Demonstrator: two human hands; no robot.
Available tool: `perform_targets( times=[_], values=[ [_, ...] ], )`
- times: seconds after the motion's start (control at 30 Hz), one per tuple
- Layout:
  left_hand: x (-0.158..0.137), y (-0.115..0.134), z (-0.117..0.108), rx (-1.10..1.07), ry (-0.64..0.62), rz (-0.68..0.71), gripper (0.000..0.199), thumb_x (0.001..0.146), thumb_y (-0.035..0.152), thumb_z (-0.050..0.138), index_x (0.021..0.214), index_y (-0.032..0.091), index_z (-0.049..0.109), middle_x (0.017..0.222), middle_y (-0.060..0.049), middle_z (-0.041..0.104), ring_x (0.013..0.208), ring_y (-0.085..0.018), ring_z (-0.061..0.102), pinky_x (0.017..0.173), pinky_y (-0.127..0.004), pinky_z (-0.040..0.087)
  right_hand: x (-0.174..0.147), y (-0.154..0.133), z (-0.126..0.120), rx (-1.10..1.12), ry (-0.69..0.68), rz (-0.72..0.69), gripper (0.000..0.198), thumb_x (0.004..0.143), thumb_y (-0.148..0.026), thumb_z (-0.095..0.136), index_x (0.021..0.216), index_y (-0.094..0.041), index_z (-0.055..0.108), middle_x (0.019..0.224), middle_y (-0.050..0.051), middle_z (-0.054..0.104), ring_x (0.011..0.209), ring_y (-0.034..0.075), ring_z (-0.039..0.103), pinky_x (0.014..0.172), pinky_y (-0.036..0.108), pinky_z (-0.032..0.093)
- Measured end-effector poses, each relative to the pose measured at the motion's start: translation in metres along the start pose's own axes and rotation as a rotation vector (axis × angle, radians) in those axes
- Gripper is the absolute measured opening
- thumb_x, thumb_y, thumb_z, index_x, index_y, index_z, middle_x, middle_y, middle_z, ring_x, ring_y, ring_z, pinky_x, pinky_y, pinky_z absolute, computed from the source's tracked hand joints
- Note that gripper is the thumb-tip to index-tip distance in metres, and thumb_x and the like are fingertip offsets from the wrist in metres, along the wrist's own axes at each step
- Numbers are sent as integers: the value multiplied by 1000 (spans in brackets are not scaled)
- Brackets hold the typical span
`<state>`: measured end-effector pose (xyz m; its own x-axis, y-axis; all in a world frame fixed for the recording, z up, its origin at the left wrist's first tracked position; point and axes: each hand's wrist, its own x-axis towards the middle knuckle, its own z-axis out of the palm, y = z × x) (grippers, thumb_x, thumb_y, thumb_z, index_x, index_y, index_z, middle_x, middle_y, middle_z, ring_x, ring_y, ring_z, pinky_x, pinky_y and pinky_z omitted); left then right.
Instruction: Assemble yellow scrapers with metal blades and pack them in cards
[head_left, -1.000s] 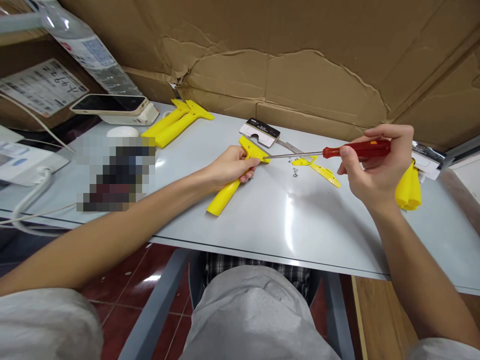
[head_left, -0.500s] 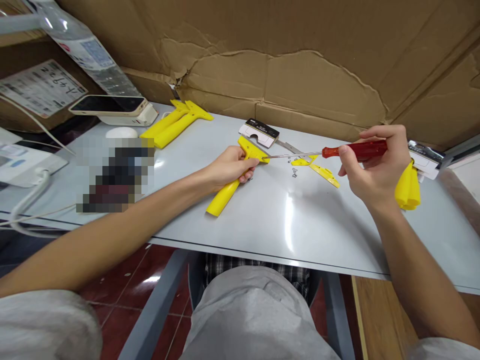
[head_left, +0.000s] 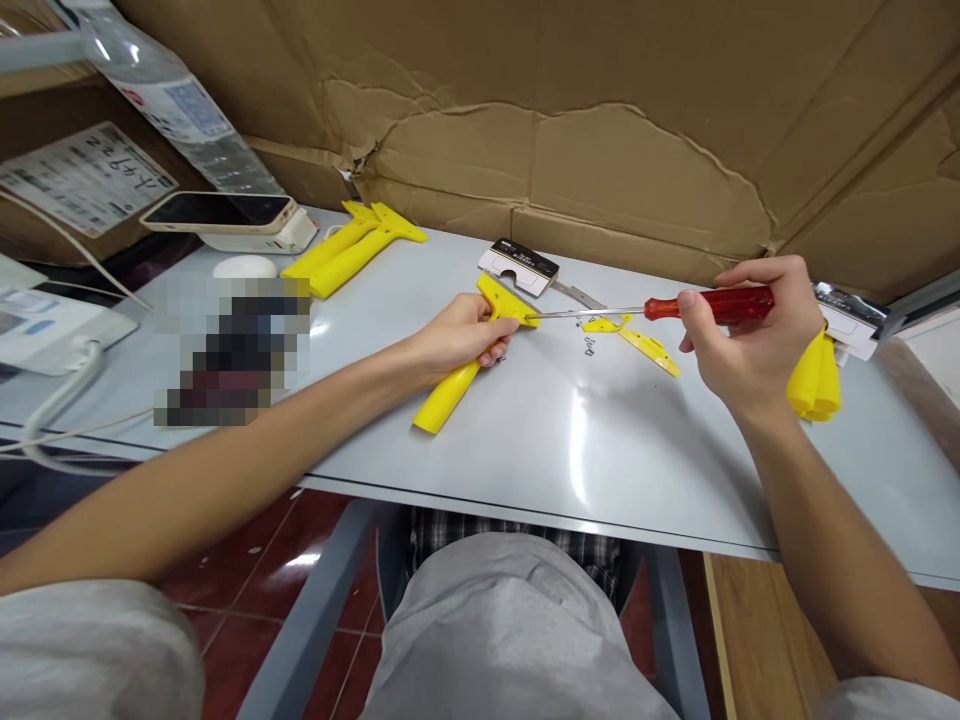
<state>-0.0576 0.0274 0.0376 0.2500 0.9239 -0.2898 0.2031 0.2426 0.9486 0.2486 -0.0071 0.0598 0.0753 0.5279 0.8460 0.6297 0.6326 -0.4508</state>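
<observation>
My left hand (head_left: 474,335) is closed around the head of a yellow plastic scraper (head_left: 448,398), its handle slanting down toward the table's front edge. My right hand (head_left: 754,335) grips the red handle of a screwdriver (head_left: 709,303). The shaft reaches left, nearly level, and its tip meets the right end of the scraper head; the exact contact spot is too small to make out. Several small screws (head_left: 589,346) lie right of the scraper. Beyond them rest a loose yellow plate (head_left: 649,354) and a metal blade (head_left: 577,294).
A black-and-white card package (head_left: 519,266) lies behind the scraper. Yellow handles (head_left: 360,246) sit at back left, and more packaged yellow handles (head_left: 814,375) at right. A phone (head_left: 217,210), a bottle (head_left: 176,95) and cables occupy the left. Cardboard (head_left: 570,120) walls off the back.
Hardly anything differs. The right hand and screwdriver handle have shifted very slightly, while the tip stays at the scraper head. My left hand keeps its hold.
</observation>
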Motion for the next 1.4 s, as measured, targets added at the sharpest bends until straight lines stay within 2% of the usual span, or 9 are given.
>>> perform_targets(
  times=[0.17, 0.4, 0.5, 0.67, 0.73, 1.07, 1.17, 1.3, 1.4],
  values=[
    [-1, 1, 0, 8, 1, 0, 36, 104, 10, 60, 69, 17, 54, 58, 0, 55, 44, -6, 45, 41, -18, 33, 0, -2, -1, -24, 7, 5, 31, 86, -45, 84, 97, -22, 66, 87, 1, 68, 62, 14, 70, 48, 28, 55],
    [-2, 2, 1, 13, 3, -3, 37, 105, 9, 59, 69, 17, 54, 58, 0, 54, 44, -5, 45, 41, -18, 33, -3, -11, -7, -115, -42, 198, 37, 86, -54, 85, 91, -22, 65, 79, 4, 69, 68, 17, 72, 47, 29, 48],
    [-2, 2, 1, 9, -1, -3, 37, 104, 9, 60, 69, 17, 54, 58, 0, 54, 44, -5, 44, 42, -18, 32, -3, -13, -7, -107, -33, 199, 40, 87, -57, 83, 90, -23, 63, 81, 5, 69, 69, 17, 71, 49, 31, 49],
    [-2, 3, 2, 12, -2, -6, 38, 105, 9, 59, 69, 17, 53, 58, 0, 54, 44, -5, 44, 41, -18, 32, -3, -11, -9, -63, -103, 150, 38, 92, -58, 77, 107, -26, 65, 96, 8, 71, 70, 15, 69, 54, 34, 52],
    [-2, 3, 2, 13, -2, -3, 38, 105, 9, 58, 69, 17, 53, 58, 0, 53, 44, -5, 43, 41, -17, 32, -2, -10, -11, -62, -124, 145, 37, 92, -57, 76, 110, -26, 66, 96, 7, 71, 71, 16, 69, 55, 34, 51],
    [-2, 3, 1, 8, 6, -8, 37, 105, 9, 59, 69, 16, 54, 58, 0, 54, 43, -5, 44, 41, -17, 32, -1, -10, -10, -36, -100, 184, 36, 89, -53, 81, 94, -22, 63, 81, 4, 71, 70, 15, 70, 55, 30, 52],
    [-2, 3, 1, 7, 8, -12, 37, 105, 9, 60, 69, 17, 54, 57, 1, 54, 43, -5, 43, 41, -17, 32, -1, -9, -11, -13, -114, 143, 34, 90, -49, 80, 99, -21, 63, 83, 4, 70, 66, 13, 66, 54, 28, 49],
    [0, 1, 1, -4, 18, -19, 36, 105, 9, 60, 70, 17, 54, 56, 0, 54, 43, -5, 43, 40, -17, 32, 1, -9, -16, 47, -197, 112, 38, 87, -42, 81, 113, -22, 62, 95, 5, 71, 64, 10, 62, 50, 27, 45],
    [3, -1, 0, -29, 21, -20, 34, 105, 9, 60, 72, 17, 55, 56, 1, 53, 43, -5, 43, 40, -17, 32, 4, -12, -17, 66, -225, 131, 36, 84, -42, 84, 105, -21, 63, 90, 3, 70, 63, 10, 64, 49, 26, 46]
  ],
)
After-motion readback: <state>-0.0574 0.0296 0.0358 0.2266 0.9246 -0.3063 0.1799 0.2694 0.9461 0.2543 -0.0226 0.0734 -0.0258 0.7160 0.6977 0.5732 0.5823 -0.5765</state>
